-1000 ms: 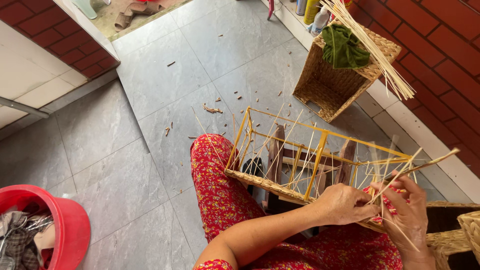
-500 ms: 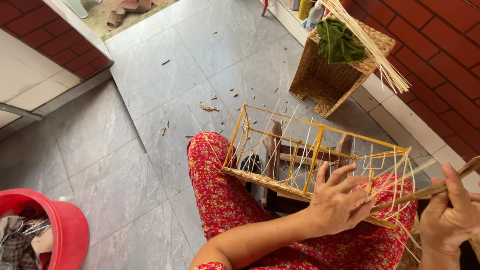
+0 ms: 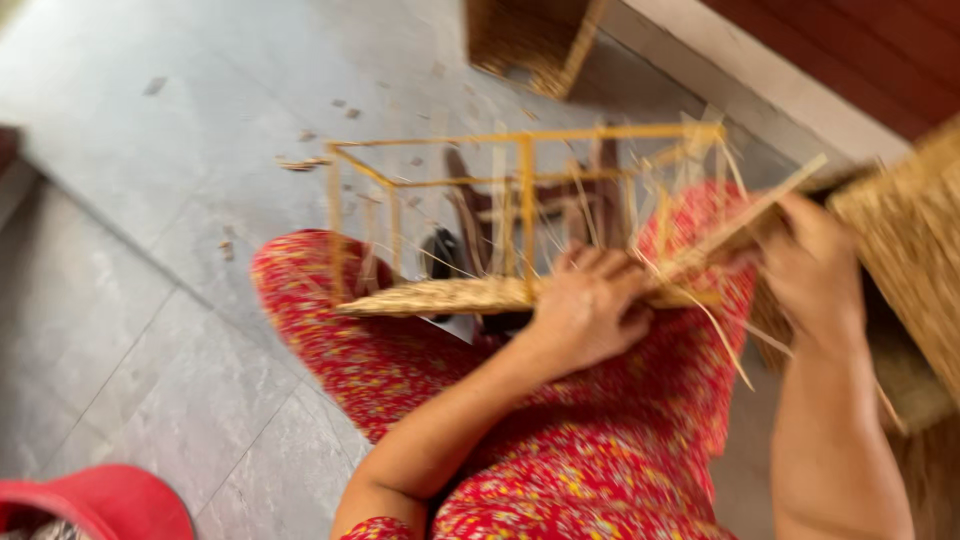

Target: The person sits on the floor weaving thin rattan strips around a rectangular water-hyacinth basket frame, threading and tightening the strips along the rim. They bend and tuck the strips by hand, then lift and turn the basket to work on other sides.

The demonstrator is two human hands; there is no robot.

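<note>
Basket frame (image 3: 520, 215), yellow rods with a partly woven straw base, rests across the person's lap on the red patterned cloth (image 3: 560, 440), over the grey tile floor (image 3: 150, 250). Picture blurred by motion. Left hand (image 3: 590, 310) lies on the woven base at the frame's near right corner, fingers curled down against the weave. Right hand (image 3: 815, 270) is closed round a flat wooden stick (image 3: 755, 215), which slants from the hand toward the frame's right end. Loose straws hang beside both hands. Woven basket (image 3: 530, 40) stands on the floor beyond the frame. Red bucket (image 3: 100, 500) sits at the floor's near left corner.
</note>
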